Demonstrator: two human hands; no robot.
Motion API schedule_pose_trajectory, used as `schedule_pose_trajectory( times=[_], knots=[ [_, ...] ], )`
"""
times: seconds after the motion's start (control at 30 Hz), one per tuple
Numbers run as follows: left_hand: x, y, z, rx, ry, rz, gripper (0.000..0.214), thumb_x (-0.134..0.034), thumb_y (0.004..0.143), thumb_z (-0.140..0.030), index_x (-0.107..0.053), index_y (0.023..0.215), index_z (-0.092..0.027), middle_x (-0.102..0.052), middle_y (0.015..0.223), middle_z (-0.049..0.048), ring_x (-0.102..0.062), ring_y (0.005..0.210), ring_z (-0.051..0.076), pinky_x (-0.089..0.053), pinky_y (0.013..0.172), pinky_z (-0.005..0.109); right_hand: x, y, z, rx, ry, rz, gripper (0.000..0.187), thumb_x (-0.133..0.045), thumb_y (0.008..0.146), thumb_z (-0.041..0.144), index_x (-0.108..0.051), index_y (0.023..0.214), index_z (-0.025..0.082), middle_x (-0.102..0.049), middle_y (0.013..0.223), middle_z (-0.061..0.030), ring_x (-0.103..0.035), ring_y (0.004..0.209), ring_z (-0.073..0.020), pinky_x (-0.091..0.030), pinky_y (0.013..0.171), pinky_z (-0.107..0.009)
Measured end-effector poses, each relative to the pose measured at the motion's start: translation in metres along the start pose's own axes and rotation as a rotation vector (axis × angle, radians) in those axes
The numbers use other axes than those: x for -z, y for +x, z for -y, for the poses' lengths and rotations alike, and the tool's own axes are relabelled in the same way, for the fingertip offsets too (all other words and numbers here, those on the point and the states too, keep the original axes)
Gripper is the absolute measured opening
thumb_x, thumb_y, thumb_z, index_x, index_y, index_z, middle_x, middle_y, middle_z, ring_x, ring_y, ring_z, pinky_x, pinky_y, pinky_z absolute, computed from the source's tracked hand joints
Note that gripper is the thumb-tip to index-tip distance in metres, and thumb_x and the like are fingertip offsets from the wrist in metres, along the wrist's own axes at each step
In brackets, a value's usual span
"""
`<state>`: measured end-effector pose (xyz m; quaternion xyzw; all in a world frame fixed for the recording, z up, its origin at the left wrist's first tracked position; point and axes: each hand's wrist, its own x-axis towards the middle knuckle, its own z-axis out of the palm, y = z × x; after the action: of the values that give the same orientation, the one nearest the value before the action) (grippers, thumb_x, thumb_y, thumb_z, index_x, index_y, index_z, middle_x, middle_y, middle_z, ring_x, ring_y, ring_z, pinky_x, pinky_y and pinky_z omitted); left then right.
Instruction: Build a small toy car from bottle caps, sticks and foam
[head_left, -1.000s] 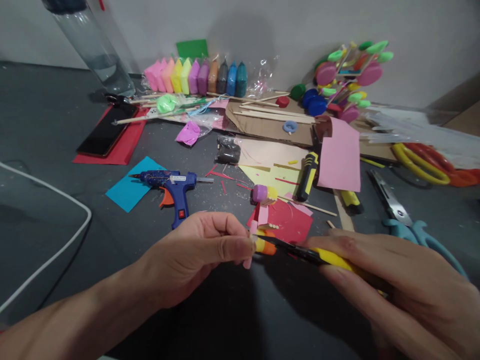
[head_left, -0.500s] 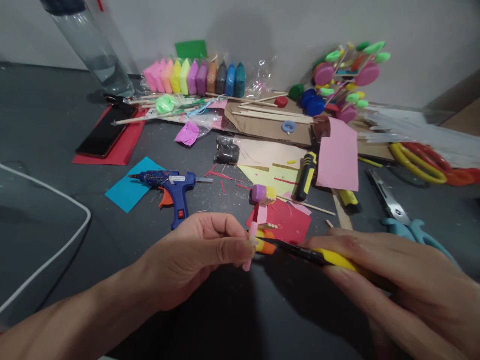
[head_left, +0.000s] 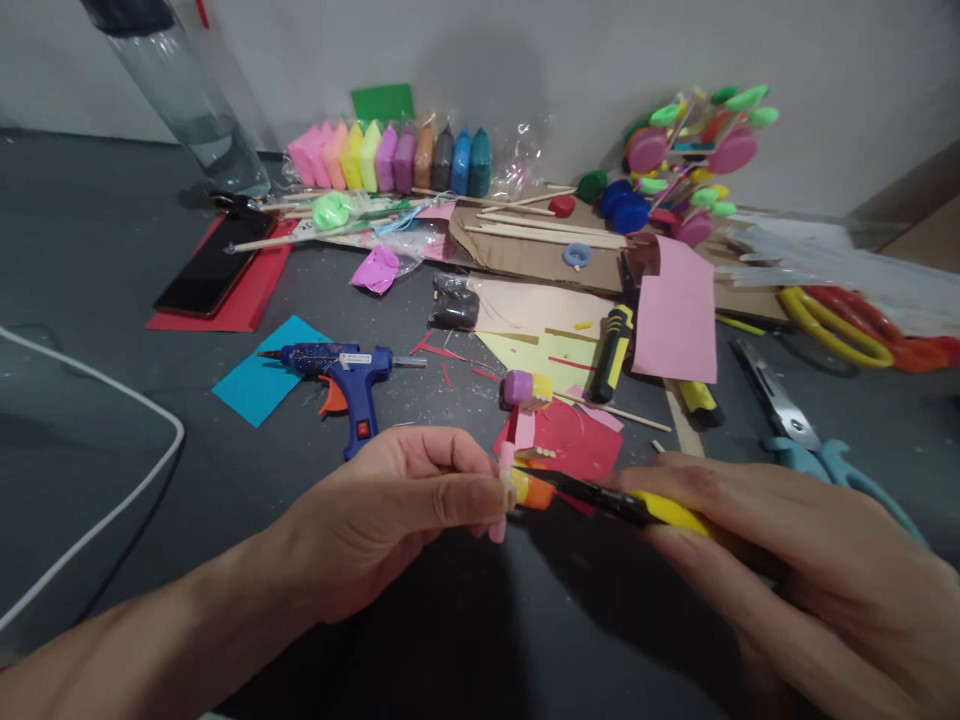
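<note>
Between thumb and fingers, my left hand (head_left: pixel 412 510) pinches a small pink craft piece (head_left: pixel 507 458); its middle is partly hidden by the thumb. My right hand (head_left: pixel 817 570) is closed around a yellow-and-black utility knife (head_left: pixel 667 510). The knife's dark blade points left, its tip at or very close to the pink piece; whether they touch I cannot tell. Just behind the blade shows a yellow-and-orange clay piece (head_left: pixel 537 493), partly covered. Beyond the hands, a purple-and-yellow clay piece (head_left: pixel 519 387) sits by red paper (head_left: pixel 585 445).
A blue glue gun (head_left: pixel 360 375) lies left of centre on blue paper. Another utility knife (head_left: pixel 613 355) and blue-handled scissors (head_left: pixel 795 420) lie to the right. Coloured clay packs (head_left: pixel 405 160), a water bottle (head_left: pixel 195 110) and a finished-looking clay-and-stick model (head_left: pixel 697 150) stand along the wall.
The knife blade and right hand have shifted very slightly, the blade tip now a little higher by the pink piece. My left hand stays nearly still.
</note>
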<state>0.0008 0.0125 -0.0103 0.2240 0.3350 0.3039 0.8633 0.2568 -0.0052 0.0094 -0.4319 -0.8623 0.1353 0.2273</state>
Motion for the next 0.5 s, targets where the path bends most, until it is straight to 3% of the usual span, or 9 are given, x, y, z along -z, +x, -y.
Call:
schedule_pose_trajectory(
  times=[0.13,0.5],
  knots=[
    [-0.0010,0.0001,-0.0014,0.004,0.002,-0.005,0.028,-0.089,0.073,-0.033,-0.068,0.067,-0.015,-0.067,0.063,-0.0022,-0.054,0.064,0.008,-0.037,0.065,0.021,-0.0003,-0.0014,0.0015,0.009,-0.013,-0.044,0.019,-0.046,0.101,0.032,-0.059,0.113,0.038,-0.076,0.094,0.0030,-0.073,0.074,-0.0191,-0.057,0.063,-0.029],
    [-0.0050,0.0012,-0.0040,0.010,-0.014,-0.076,0.023,-0.092,0.068,-0.024,-0.071,0.066,-0.015,-0.069,0.062,-0.0021,-0.058,0.063,0.008,-0.039,0.066,0.020,0.0010,0.0081,0.0061,0.083,-0.014,-0.007,0.018,-0.048,0.096,0.021,-0.058,0.103,0.033,-0.076,0.085,0.0001,-0.073,0.072,-0.0195,-0.053,0.050,-0.028]
  ],
)
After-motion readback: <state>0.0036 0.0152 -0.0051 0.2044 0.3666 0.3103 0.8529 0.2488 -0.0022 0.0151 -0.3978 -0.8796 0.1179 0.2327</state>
